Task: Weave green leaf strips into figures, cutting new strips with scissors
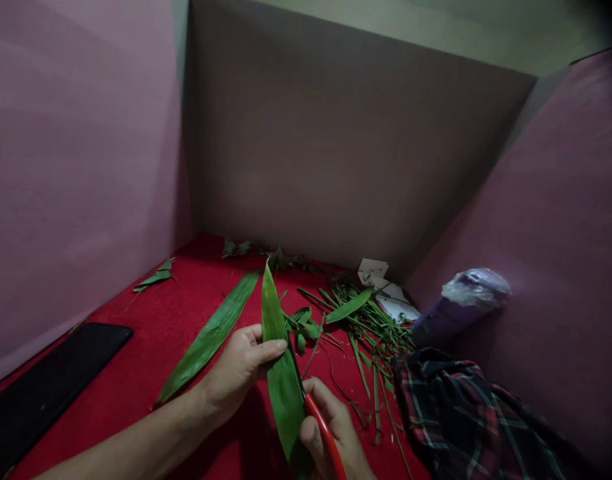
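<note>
My left hand [249, 360] pinches a long green leaf [282, 380] between thumb and fingers, its pointed tip up and away from me. My right hand [331, 420] is closed round the red handle of a pair of scissors [322, 427]. The dark blades lie along the leaf's right edge; whether they are parted I cannot tell. Another long leaf [211, 340] lies flat on the red cloth [151, 353], left of my hands. Several cut stems and leaf strips [366, 320] are heaped to the right.
A black flat object [56, 373] lies at the left edge. Small leaf sprigs [159, 275] are scattered at the back and left. White paper tags [396, 303], a purple roll with clear plastic [456, 310] and plaid cloth [466, 413] are on the right. Pink walls [81, 153] stand at both sides.
</note>
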